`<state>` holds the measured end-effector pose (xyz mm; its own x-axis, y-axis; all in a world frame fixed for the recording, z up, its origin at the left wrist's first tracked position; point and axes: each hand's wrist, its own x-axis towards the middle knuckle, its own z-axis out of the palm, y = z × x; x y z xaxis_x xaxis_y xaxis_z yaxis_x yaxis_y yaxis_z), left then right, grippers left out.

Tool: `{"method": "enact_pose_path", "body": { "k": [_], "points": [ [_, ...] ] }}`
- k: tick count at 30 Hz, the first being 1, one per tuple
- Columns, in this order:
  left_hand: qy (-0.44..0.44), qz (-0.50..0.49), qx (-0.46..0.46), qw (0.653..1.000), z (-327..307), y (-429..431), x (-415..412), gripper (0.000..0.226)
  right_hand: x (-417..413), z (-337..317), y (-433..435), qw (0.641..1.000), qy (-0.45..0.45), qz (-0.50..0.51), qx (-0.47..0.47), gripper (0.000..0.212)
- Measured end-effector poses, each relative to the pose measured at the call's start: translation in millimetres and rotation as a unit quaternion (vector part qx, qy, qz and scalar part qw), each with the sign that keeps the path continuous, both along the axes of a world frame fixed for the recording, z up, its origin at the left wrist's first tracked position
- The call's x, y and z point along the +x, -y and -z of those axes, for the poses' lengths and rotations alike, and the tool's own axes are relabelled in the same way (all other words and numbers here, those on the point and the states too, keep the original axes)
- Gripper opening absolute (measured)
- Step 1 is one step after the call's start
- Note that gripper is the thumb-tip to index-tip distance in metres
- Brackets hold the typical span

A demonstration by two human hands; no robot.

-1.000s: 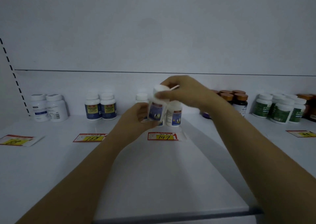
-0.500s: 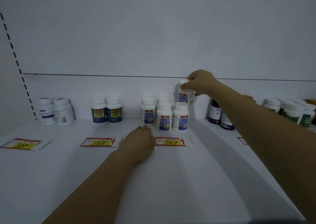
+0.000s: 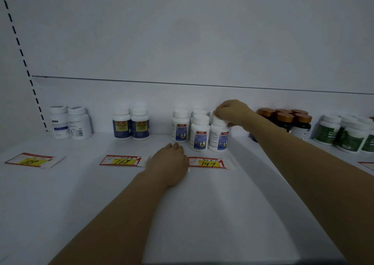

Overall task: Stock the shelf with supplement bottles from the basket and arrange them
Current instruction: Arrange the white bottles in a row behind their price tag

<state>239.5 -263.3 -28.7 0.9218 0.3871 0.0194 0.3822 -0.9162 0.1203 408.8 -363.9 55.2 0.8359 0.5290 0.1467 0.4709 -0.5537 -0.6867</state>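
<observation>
Lowered since half a second ago: right hand (image 3: 232, 112), down with the white supplement bottle (image 3: 211, 113) into the back row of the blue-labelled cluster, behind the front-right bottle (image 3: 218, 136). Fingers curled over its cap, gripping. Base hidden, so standing or not: cannot tell. Left hand (image 3: 169, 161) resting palm down on the shelf (image 3: 202, 214), fingers relaxed, holding nothing, between price tag 168 (image 3: 121, 160) and price tag 147 (image 3: 208, 163).
</observation>
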Motion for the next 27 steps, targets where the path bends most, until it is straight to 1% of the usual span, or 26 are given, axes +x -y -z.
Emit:
{"method": "enact_pose_path", "body": {
  "k": [2,5,9,11,14,16,18,22,25,27],
  "points": [
    [-0.010,0.000,0.007,1.000,-1,1,-2,0.051,2,1,1,1.000,-0.017,-0.002,0.008,0.029],
    [-0.008,0.000,0.007,1.000,-1,1,-2,0.051,1,-4,7,0.999,-0.028,0.003,0.021,0.035],
    [-0.010,-0.004,0.009,1.000,-1,0,-2,0.049,-4,-14,27,1.000,0.024,0.002,-0.019,0.033],
    [-0.011,-0.009,-0.004,1.000,-3,0,-2,0.049,-7,-21,45,0.998,0.051,-0.003,-0.038,0.031],
    [0.043,-0.027,-0.044,0.998,-7,6,-5,0.045,-6,-32,81,0.994,0.094,-0.008,-0.059,0.029],
    [0.089,-0.046,-0.051,0.994,-12,13,-9,0.042,-2,-41,106,0.991,0.116,-0.009,-0.069,0.027],
    [0.111,-0.065,-0.049,0.991,-20,20,-10,0.038,6,-50,130,0.990,0.122,0.000,-0.072,0.024],
    [0.164,-0.066,-0.024,0.984,-44,45,-1,0.027,25,-58,169,0.989,0.133,0.001,-0.072,0.024],
    [0.243,-0.068,-0.022,0.967,-65,87,12,0.031,39,-55,188,0.985,0.150,-0.014,-0.089,0.024],
    [0.263,-0.057,-0.026,0.963,-71,120,27,0.036,49,-51,195,0.981,0.165,-0.029,-0.102,0.029]
  ]
}}
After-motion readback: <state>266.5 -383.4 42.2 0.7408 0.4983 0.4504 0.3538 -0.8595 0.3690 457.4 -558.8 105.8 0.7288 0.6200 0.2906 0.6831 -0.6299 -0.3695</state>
